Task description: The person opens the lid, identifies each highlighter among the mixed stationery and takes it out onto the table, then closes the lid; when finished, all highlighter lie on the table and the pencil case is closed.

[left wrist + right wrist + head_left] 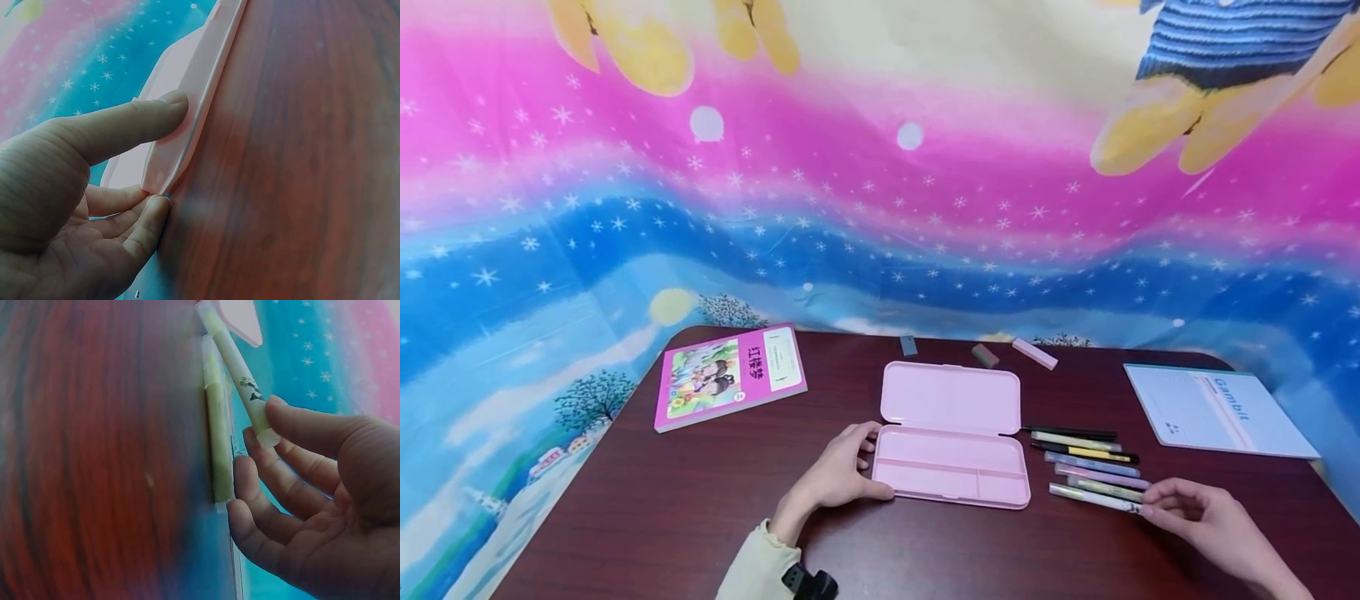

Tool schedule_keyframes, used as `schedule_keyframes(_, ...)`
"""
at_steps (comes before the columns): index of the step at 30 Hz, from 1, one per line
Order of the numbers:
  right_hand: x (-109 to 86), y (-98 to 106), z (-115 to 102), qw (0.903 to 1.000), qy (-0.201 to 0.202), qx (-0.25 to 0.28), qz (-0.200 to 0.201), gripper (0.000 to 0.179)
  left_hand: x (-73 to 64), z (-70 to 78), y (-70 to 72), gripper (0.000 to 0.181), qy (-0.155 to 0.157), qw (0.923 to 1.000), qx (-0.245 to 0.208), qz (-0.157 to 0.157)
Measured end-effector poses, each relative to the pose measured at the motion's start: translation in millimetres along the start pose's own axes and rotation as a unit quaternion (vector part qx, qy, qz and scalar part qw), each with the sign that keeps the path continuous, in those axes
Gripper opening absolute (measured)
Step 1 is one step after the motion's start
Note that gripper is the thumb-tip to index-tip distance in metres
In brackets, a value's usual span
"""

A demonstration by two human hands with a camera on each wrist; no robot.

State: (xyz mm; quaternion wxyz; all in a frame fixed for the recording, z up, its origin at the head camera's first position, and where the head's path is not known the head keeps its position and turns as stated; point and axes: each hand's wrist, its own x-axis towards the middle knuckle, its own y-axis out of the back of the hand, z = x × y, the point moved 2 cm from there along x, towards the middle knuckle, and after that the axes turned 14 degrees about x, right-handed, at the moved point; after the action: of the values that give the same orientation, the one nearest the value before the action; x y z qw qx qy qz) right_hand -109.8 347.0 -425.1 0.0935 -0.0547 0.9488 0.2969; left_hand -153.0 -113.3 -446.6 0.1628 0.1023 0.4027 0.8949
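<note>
A pink pencil case [925, 482] lies with its lid raised back, and its divided compartments hold nothing. My left hand [831, 473] holds its left end. In the left wrist view the thumb [144, 122] presses the side wall of the case [203, 87], while the other fingertips touch its corner. At the right, my right hand [1206, 518] pinches the end of a white highlighter [1093, 497] with a small dark print. The right wrist view shows this highlighter [236, 362] tilted between thumb and fingertips, beside a yellow-green highlighter [217, 437].
Several pens and markers lie in a row right of the case, including a yellow-black pen [1086, 452]. Behind the case are a grey eraser [908, 345], a brown-green block [985, 356] and a pink block [1034, 353]. A pink book [730, 375] lies left, a notebook [1217, 408] right.
</note>
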Motion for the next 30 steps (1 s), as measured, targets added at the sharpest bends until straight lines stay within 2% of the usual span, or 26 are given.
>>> schedule_keyframes(6,3.2,1.4,3.7,0.9952,0.029,-0.091,0.023,0.02,-0.4,0.5,-0.7,0.08,-0.001,1.0,-0.001,-0.001)
schedule_keyframes(10,5.0,0.9,4.9,0.9904,0.039,-0.126,0.04,0.019,-0.7,1.2,-1.0,0.08,-0.001,1.0,-0.002,-0.001)
schedule_keyframes(30,7.1,6.4,0.6,0.9863,0.036,-0.147,0.065,0.023,-1.8,1.8,1.0,0.079,-0.011,0.9999,0.0,0.003)
